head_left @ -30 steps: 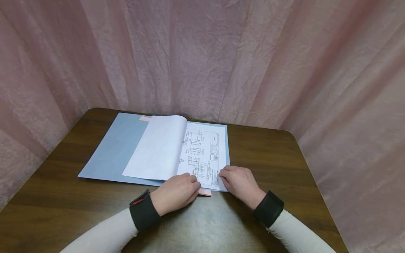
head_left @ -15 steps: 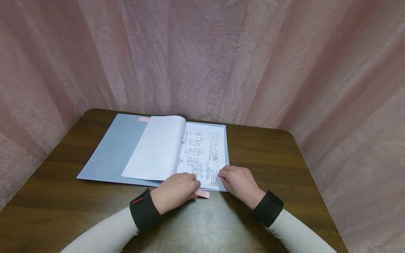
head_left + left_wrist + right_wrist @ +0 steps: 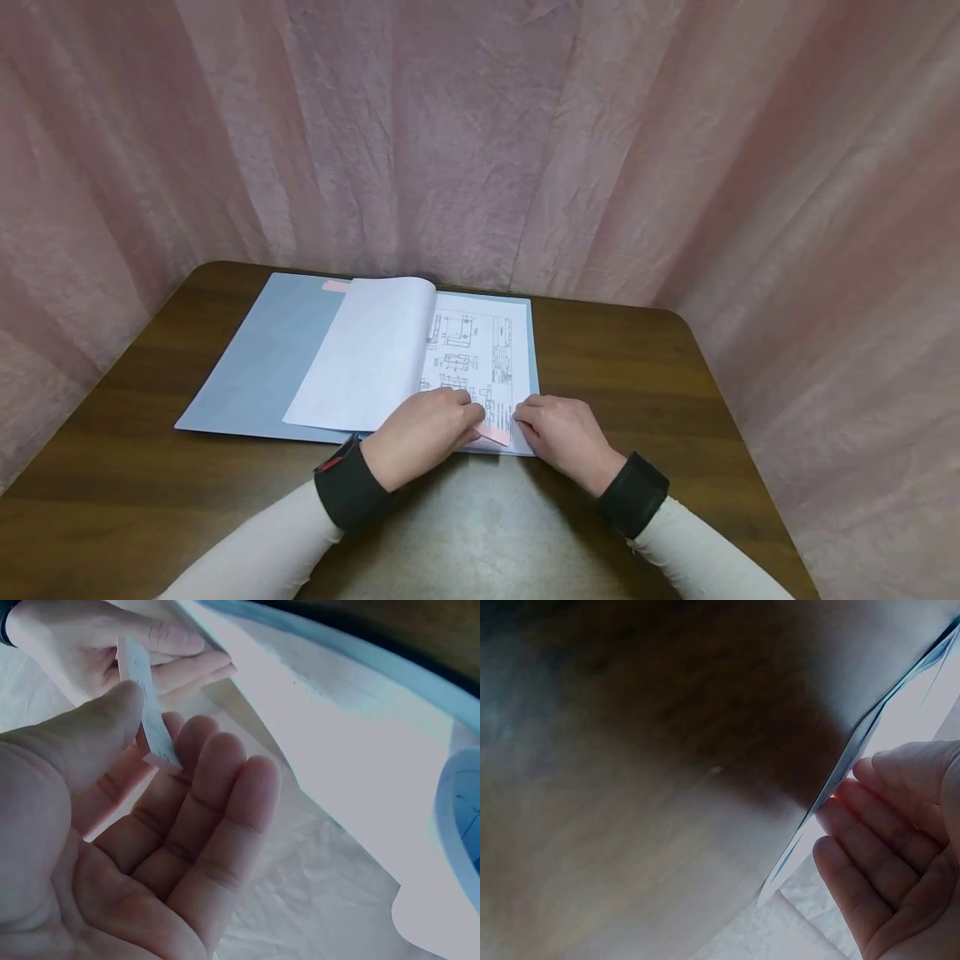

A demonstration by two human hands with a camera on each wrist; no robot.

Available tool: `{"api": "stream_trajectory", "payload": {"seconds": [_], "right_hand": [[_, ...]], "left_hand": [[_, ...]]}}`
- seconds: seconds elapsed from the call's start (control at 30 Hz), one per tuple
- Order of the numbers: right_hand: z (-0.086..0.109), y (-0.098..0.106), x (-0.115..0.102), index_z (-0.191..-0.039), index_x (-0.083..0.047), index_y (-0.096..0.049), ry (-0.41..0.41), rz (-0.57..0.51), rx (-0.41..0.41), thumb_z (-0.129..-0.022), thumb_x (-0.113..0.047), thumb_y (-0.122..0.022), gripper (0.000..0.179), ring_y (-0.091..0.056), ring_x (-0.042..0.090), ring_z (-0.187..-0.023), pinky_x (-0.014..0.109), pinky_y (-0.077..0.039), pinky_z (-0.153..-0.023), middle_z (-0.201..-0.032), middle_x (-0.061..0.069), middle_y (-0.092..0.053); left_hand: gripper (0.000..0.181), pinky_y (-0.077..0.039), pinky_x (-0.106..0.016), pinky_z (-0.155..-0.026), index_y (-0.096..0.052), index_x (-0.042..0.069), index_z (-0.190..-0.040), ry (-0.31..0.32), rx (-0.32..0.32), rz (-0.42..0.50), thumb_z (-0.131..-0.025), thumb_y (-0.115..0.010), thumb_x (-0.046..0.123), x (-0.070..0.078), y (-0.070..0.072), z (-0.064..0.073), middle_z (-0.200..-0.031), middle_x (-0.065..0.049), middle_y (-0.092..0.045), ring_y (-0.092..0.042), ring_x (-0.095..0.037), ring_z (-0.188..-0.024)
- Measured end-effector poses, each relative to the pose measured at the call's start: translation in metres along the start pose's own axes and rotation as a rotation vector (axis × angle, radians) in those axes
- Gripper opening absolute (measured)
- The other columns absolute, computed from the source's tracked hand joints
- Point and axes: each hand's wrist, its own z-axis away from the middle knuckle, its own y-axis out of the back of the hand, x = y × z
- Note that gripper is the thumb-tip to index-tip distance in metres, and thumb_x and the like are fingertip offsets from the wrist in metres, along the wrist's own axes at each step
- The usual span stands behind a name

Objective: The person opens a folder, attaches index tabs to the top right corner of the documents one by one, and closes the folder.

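Observation:
My left hand point(image 3: 423, 429) pinches a pink sticky strip point(image 3: 495, 434) between thumb and index finger, over the lower edge of a printed drawing sheet point(image 3: 457, 342). Seen from the left wrist, the strip point(image 3: 150, 705) is tilted, with faint marks along its narrow pale face. The other left fingers are loosely bent. My right hand point(image 3: 567, 433) holds the sheet's lower right corner at its fingertips; the right wrist view has the thumb and index finger at the edge of the pages point(image 3: 799, 844). The drawing lies in an open light-blue folder point(image 3: 247, 358).
A blank white page point(image 3: 367, 350) is turned over to the left, curving at its fold. Another pink strip point(image 3: 336, 286) sits at the folder's top edge. Pink curtains point(image 3: 465, 142) hang behind the brown wooden table point(image 3: 622, 358).
My left hand has moved up and slightly right, carrying the pink strip from below the sheet's bottom edge to over its lower part. The right hand stays at the corner.

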Motion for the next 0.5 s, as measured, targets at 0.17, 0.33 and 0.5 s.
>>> {"api": "stream_trajectory", "payload": {"seconds": [0.17, 0.33, 0.5], "right_hand": [[-0.0003, 0.0014, -0.0006, -0.109, -0.018, -0.085, 0.0, -0.015, -0.009, -0.096, -0.022, -0.09, 0.014, -0.066, 0.013, -0.081, 0.032, -0.06, -0.077, -0.099, -0.003, -0.079], [-0.0012, 0.002, -0.0007, -0.109, -0.019, -0.086, -0.009, -0.01, -0.019, -0.096, -0.023, -0.089, 0.014, -0.068, 0.013, -0.082, 0.033, -0.061, -0.08, -0.099, -0.003, -0.079], [-0.0015, 0.0018, -0.0004, -0.109, -0.019, -0.086, -0.011, -0.004, -0.021, -0.096, -0.024, -0.09, 0.015, -0.066, 0.013, -0.081, 0.032, -0.06, -0.078, -0.099, -0.004, -0.079]], "left_hand": [[0.02, -0.052, -0.028, -0.069, -0.081, 0.013, -0.106, 0.025, 0.039, 0.0, -0.094, -0.092, 0.025, -0.0026, 0.0001, -0.0054, -0.086, 0.002, -0.069, -0.057, -0.012, -0.074], [0.021, -0.053, -0.029, -0.07, -0.08, 0.013, -0.107, 0.051, 0.057, -0.018, -0.095, -0.092, 0.024, -0.0057, -0.0019, -0.0081, -0.09, 0.001, -0.07, -0.06, -0.013, -0.075], [0.022, -0.055, -0.029, -0.071, -0.08, 0.013, -0.109, 0.076, 0.064, -0.028, -0.095, -0.091, 0.025, -0.0089, -0.0043, -0.01, -0.094, 0.0, -0.073, -0.061, -0.014, -0.078]]}}
